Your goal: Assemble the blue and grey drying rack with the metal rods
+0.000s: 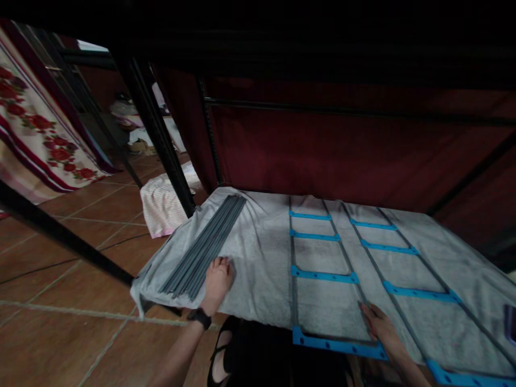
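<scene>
My left hand [219, 277] lies palm down on the cloth, at the right edge of a bundle of grey rods [207, 242]; its fingers look loose and hold nothing I can see. The thumb is hidden. With my right hand [377, 322] I pinch the right grey rod of a ladder-like frame [324, 276], near its close end. That frame has two long rods joined by several blue crosspieces. To its right lies a second similar frame [421, 293], with blue crosspieces too.
A grey cloth [258, 252] covers the low platform. Black metal posts [157, 129] and a dark red curtain [322, 156] bound it. On the tiled floor at left are a striped cloth [163, 204] and a cable [48, 265]. A flowered blanket [44, 129] hangs beyond.
</scene>
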Demonstrator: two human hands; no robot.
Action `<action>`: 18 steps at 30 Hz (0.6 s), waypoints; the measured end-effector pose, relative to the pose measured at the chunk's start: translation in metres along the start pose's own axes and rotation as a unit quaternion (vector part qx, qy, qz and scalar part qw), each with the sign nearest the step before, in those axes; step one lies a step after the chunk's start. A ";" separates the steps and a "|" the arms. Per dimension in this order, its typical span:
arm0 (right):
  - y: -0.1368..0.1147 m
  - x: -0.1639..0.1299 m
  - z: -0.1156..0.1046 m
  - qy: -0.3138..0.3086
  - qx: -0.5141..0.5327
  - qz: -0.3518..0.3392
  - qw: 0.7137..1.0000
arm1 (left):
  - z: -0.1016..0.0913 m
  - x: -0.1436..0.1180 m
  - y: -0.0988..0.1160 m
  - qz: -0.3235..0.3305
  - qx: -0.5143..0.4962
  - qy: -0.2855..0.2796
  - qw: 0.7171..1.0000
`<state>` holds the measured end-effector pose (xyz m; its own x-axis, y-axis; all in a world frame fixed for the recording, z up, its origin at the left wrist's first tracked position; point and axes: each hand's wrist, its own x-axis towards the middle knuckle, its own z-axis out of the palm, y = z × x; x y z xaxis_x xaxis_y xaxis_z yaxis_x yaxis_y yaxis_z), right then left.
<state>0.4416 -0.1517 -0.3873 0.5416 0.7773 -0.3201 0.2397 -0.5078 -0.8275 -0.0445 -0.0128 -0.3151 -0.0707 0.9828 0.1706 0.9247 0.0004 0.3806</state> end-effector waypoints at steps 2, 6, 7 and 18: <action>0.002 0.000 0.000 0.004 0.001 0.007 1.000 | -0.007 0.004 -0.009 -0.012 0.120 -0.009 0.993; 0.004 0.002 0.001 -0.001 -0.011 0.007 1.000 | -0.004 0.004 -0.019 -0.029 0.222 -0.037 0.974; 0.003 0.002 0.002 -0.006 -0.006 0.003 1.000 | -0.003 0.004 -0.020 -0.029 0.232 -0.037 0.972; -0.015 -0.015 0.000 -0.011 0.059 0.009 0.998 | -0.001 0.022 -0.040 -0.061 0.251 -0.012 0.966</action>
<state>0.4299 -0.1560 -0.3702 0.5270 0.7767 -0.3450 0.1322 -0.4759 -0.8695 -0.0834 0.0086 -0.3260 -0.1867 0.9740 0.1285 0.9755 0.1992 -0.0929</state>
